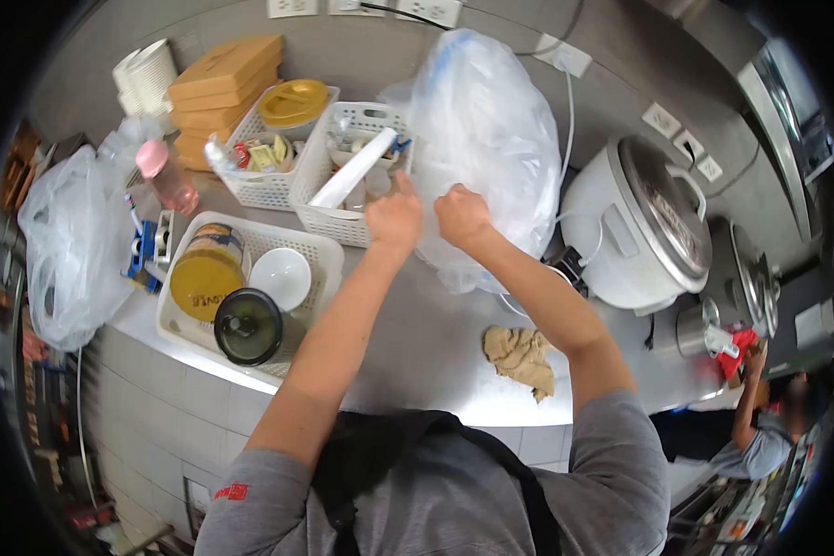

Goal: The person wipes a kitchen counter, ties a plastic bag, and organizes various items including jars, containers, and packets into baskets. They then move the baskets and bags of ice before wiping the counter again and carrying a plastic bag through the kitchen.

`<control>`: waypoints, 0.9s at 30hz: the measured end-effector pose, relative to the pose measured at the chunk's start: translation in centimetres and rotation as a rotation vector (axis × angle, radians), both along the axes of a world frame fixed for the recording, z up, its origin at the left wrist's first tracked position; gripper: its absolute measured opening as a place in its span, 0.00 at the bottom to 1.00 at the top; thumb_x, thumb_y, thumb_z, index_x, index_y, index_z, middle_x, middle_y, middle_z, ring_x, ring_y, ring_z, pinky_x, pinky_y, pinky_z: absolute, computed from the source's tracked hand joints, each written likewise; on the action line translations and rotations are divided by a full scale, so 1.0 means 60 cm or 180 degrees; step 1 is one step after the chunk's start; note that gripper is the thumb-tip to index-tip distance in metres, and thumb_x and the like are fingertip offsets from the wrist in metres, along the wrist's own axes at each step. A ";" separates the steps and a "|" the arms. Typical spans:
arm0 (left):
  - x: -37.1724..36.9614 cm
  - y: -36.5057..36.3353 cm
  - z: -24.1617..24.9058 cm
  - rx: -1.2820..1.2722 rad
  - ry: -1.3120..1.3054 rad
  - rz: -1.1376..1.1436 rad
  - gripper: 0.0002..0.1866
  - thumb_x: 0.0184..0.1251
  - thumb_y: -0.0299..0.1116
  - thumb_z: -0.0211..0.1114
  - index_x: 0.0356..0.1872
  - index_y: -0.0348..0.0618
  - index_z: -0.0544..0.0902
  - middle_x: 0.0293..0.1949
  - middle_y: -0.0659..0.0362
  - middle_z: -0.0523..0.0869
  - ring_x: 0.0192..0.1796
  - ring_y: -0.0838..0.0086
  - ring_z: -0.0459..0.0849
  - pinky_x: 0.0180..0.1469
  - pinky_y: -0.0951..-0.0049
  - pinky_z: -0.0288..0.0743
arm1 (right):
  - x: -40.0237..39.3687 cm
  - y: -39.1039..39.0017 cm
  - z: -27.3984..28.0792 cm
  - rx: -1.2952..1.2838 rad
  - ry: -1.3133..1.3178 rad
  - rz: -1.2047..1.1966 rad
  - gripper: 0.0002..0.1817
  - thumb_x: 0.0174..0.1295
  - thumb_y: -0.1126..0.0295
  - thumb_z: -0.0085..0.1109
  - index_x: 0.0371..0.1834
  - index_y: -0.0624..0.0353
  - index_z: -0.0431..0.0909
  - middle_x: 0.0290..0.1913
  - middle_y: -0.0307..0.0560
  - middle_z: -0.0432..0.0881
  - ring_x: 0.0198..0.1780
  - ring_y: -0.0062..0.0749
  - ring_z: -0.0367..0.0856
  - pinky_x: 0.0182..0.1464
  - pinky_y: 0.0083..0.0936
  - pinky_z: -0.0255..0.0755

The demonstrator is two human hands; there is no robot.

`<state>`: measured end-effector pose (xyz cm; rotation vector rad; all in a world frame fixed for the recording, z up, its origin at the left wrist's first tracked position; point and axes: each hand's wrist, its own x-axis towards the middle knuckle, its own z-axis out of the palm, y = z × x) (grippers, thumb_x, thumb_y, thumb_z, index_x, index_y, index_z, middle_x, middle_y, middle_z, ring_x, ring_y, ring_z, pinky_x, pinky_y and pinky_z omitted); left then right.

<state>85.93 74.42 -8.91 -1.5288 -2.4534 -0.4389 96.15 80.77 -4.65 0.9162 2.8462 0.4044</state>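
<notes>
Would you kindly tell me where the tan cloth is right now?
In the head view, the tan cloth lies crumpled on the metal counter, right of centre, beside the right forearm and below the large plastic bag.

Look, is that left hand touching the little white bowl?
Apart. The head view shows the tray's rim and metal counter between the left hand and the white bowl.

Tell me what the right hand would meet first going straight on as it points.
The right hand would likely meet the large translucent plastic bag first; depth is unclear, and they may be touching.
</notes>
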 end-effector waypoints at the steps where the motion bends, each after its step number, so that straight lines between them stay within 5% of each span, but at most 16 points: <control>1: -0.003 0.001 0.007 -0.0047 -0.0028 0.0027 0.29 0.54 0.31 0.54 0.58 0.30 0.65 0.25 0.53 0.85 0.27 0.63 0.85 0.29 0.63 0.77 | 0.003 -0.012 0.005 -0.0009 0.0030 0.0050 0.09 0.47 0.72 0.57 0.32 0.61 0.81 0.41 0.58 0.78 0.42 0.40 0.81 0.38 0.29 0.78; 19: -0.051 0.046 0.021 -0.0354 -0.0534 -0.0450 0.28 0.57 0.34 0.51 0.60 0.35 0.64 0.35 0.43 0.83 0.39 0.52 0.83 0.40 0.58 0.76 | 0.071 -0.211 0.012 -0.0486 0.0008 0.0881 0.03 0.41 0.71 0.60 0.19 0.55 0.82 0.28 0.45 0.82 0.38 0.35 0.79 0.33 0.25 0.75; 21: -0.056 0.044 0.031 -0.0187 -0.0888 -0.0644 0.30 0.55 0.35 0.55 0.60 0.34 0.63 0.39 0.41 0.82 0.43 0.51 0.81 0.42 0.58 0.75 | 0.082 -0.221 0.010 -0.0691 -0.0076 0.1084 0.08 0.41 0.68 0.63 0.25 0.57 0.81 0.29 0.47 0.81 0.38 0.37 0.79 0.33 0.26 0.75; 24: -0.076 0.063 -0.001 0.1557 -0.0057 -0.1425 0.32 0.51 0.35 0.61 0.59 0.36 0.63 0.42 0.39 0.79 0.48 0.52 0.79 0.48 0.59 0.73 | 0.093 -0.210 0.065 -0.1197 0.0187 0.0879 0.19 0.42 0.61 0.65 0.37 0.60 0.77 0.31 0.50 0.79 0.37 0.41 0.78 0.35 0.28 0.75; 27: -0.062 0.043 0.073 0.1299 -0.1011 -0.1018 0.17 0.54 0.29 0.57 0.47 0.41 0.74 0.39 0.46 0.80 0.46 0.59 0.79 0.47 0.62 0.71 | 0.095 -0.189 0.112 -0.0993 0.0597 0.0358 0.29 0.43 0.57 0.67 0.48 0.60 0.71 0.37 0.55 0.76 0.39 0.45 0.77 0.38 0.30 0.74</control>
